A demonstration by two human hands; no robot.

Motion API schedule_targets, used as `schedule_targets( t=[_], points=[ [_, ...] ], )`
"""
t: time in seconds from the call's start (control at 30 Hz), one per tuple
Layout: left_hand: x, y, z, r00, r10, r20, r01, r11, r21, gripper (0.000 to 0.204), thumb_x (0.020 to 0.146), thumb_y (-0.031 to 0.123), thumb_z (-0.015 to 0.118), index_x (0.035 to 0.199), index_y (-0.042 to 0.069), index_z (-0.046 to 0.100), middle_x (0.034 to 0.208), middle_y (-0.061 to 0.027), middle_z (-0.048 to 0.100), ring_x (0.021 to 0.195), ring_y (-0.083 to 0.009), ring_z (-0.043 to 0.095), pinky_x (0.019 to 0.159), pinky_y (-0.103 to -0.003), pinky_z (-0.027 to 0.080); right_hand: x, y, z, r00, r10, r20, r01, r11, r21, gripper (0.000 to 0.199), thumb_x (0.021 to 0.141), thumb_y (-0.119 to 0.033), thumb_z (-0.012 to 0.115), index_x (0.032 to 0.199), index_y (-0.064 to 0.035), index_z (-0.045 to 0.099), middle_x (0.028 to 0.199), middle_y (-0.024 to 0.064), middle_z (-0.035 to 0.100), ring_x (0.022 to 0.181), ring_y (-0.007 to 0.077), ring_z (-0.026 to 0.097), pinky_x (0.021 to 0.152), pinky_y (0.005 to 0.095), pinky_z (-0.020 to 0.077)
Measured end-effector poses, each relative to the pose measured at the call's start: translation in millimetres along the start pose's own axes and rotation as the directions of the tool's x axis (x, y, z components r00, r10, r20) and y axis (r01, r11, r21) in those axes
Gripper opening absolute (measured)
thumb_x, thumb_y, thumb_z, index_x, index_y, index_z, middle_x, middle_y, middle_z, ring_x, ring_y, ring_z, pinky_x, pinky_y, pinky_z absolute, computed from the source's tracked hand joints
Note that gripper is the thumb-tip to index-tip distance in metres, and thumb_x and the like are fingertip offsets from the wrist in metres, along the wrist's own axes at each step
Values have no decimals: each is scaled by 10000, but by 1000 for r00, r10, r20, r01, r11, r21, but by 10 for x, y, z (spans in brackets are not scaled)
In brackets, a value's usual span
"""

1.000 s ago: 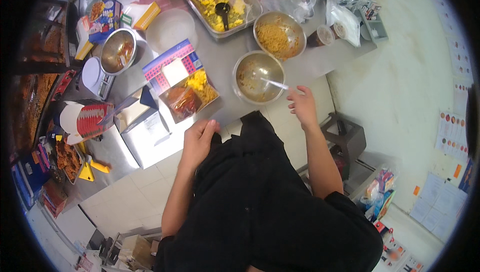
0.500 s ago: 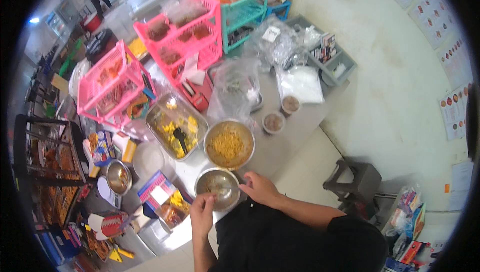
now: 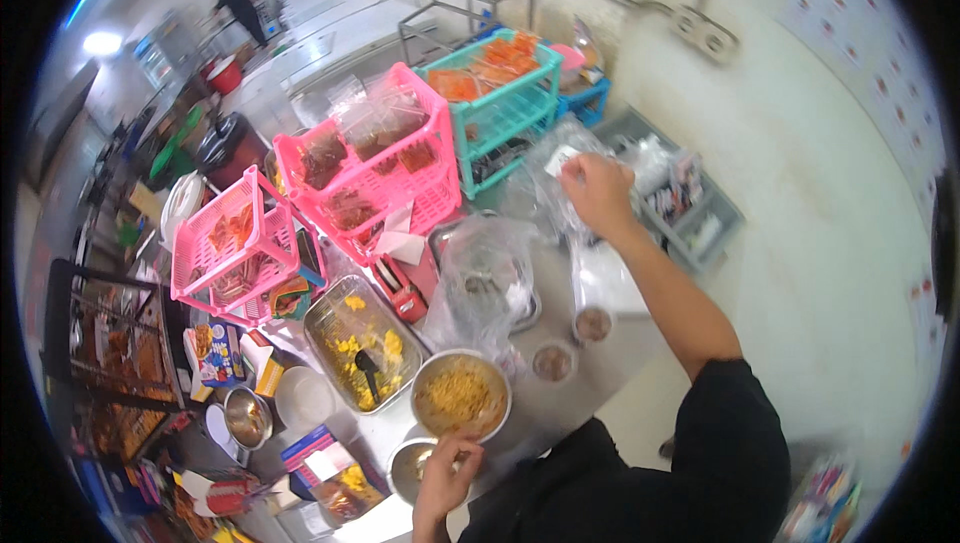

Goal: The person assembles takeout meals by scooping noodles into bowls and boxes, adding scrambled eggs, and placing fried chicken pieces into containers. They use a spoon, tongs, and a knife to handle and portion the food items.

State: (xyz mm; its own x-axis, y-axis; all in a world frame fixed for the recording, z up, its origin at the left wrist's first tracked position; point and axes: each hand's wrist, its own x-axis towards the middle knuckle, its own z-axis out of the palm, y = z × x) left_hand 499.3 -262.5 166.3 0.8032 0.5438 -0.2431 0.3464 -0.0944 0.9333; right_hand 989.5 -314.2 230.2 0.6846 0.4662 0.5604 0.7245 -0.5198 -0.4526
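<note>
My right hand is stretched far forward over a heap of clear plastic bags. Its fingers are curled closed beside a white label on the heap; what they grip, if anything, is hidden. Close to my body, my left hand is held in a pinch above the rims of two steel bowls. I cannot make out what is between those fingers. The larger bowl holds yellow-orange food that looks like noodles or rice. My left hand partly covers the smaller steel bowl.
Left of the bowls lies a steel tray with yellow bits and a black spoon. Pink baskets and a turquoise rack stand behind. Two small cups sit near the table's right edge, with a grey organizer beyond.
My right hand has left the smaller bowl and reached forward to the plastic bags. My left hand remains by the bowls, now nearer the larger one. The view has tilted upward.
</note>
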Motion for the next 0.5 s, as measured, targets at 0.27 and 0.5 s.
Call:
schedule_targets(
  t=[0.27, 0.5],
  points=[
    [142, 404, 834, 839, -457, -295, 440, 889, -128, 262, 942, 40, 696, 1201, 21, 665, 1030, -89, 744, 844, -167, 679, 740, -314, 549, 3020, 204, 1553, 968, -215, 131, 249, 891, -379, 246, 910, -367, 676, 947, -156, 799, 953, 129, 780, 952, 339, 736, 888, 568, 456],
    [99, 766, 1207, 719, -487, -496, 473, 866, -165, 283, 994, 116, 650, 1259, 17, 650, 1059, -99, 735, 793, -147, 637, 761, -316, 541, 3746, 540, 2366, 801, -506, 320, 599, 687, -412, 286, 860, -290, 691, 979, -43, 773, 1004, 223, 769, 937, 401, 754, 777, 508, 595]
  ],
)
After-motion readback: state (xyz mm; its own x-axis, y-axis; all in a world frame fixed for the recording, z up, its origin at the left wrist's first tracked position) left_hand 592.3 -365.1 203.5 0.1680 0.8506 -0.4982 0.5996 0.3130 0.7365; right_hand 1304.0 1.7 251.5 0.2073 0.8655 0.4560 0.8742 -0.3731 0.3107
